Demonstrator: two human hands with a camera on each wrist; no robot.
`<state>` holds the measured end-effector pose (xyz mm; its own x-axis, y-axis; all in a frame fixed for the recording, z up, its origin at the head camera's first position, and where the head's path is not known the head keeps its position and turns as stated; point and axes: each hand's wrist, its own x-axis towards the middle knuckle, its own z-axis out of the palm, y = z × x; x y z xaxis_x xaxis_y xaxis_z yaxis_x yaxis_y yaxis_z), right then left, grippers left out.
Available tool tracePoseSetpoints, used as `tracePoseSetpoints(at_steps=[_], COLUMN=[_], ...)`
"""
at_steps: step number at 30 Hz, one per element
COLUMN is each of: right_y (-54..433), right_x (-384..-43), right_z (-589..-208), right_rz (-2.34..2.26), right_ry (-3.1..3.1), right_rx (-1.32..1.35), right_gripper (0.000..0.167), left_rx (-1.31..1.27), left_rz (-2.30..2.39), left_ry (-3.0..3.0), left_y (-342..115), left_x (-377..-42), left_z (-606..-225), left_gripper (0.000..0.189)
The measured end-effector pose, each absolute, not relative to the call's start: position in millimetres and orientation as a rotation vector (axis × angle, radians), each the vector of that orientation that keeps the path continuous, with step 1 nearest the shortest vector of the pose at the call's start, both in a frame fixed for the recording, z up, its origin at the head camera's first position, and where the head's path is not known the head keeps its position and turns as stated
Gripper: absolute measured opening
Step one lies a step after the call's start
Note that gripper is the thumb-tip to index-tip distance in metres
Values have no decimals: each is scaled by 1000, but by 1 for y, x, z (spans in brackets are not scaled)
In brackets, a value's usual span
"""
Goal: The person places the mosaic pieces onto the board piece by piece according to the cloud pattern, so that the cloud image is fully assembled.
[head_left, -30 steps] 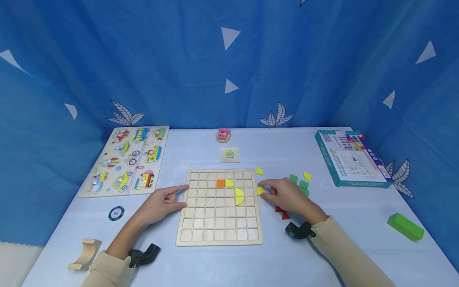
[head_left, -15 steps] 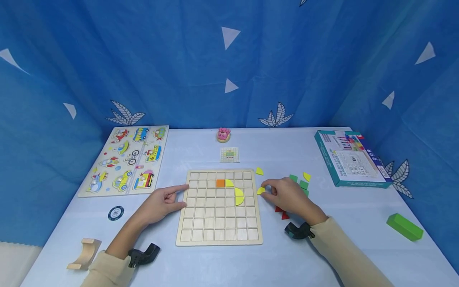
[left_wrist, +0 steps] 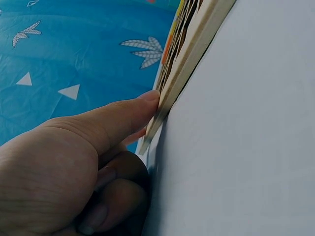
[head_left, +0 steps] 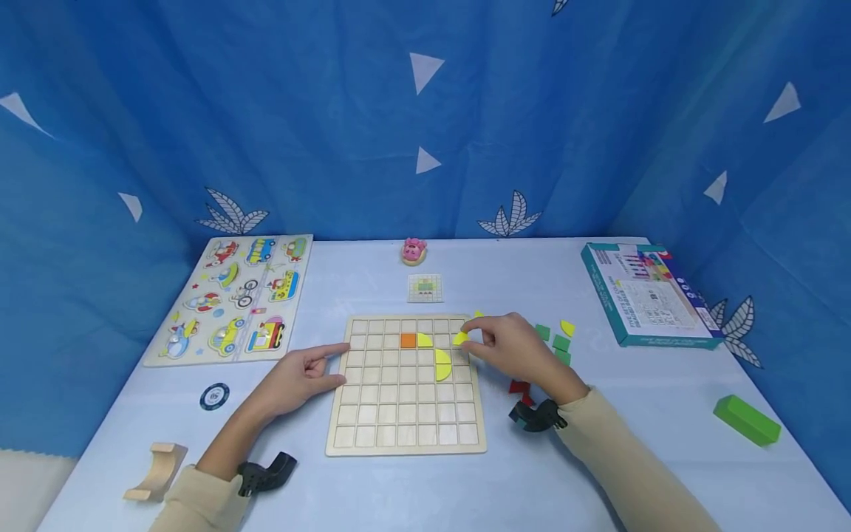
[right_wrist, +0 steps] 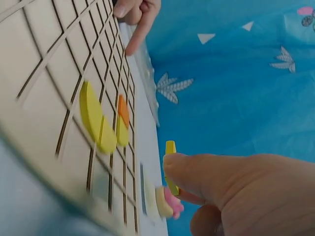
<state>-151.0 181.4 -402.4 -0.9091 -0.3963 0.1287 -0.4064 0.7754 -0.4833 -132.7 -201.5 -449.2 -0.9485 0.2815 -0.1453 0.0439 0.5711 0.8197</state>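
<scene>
A wooden grid board (head_left: 379, 436) lies in the middle of the table. An orange square (head_left: 408, 340) with a yellow quarter-circle tile (head_left: 424, 340) beside it sits in its upper part. Lower right, two yellow quarter-circle tiles (right_wrist: 91, 113) meet as a half circle. My left hand (head_left: 292, 380) touches the board's left edge with extended thumb and index finger; in the left wrist view its other fingers are curled. My right hand (head_left: 515, 347) pinches another yellow quarter-circle tile (right_wrist: 171, 167) between thumb and index finger, raised over the board's upper right.
Green squares (head_left: 561, 343), red triangles (head_left: 519, 387) and a yellow tile (head_left: 567, 327) lie right of the board. Behind it are a pattern card (head_left: 425, 288) and a pink figurine (head_left: 414, 250). A picture puzzle (head_left: 199, 325) stands left, a box (head_left: 651, 295) right.
My right hand has lifted the yellow quarter-circle tile from beside the board and carried it left, over the board's upper right. The left hand stays at the left edge.
</scene>
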Motion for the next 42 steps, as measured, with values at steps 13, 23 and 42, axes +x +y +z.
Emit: tracePoseSetpoints(at_steps=[13,23,42], right_y=[106,80,94], right_x=[-171,-181,-186], right_z=[-408,-425,-414], right_rz=[809,730,833], right_ry=[-2928,-2955,-3025], right_rx=[876,883,885], right_gripper=[26,30,35], left_rx=[256,248,249], left_rz=[1303,1289,1279], left_ry=[2558,2561,2577], left_y=[-201,-200,-201], left_x=[-132,-132,-132], left_z=[-449,-450,-449], left_gripper=[53,53,54])
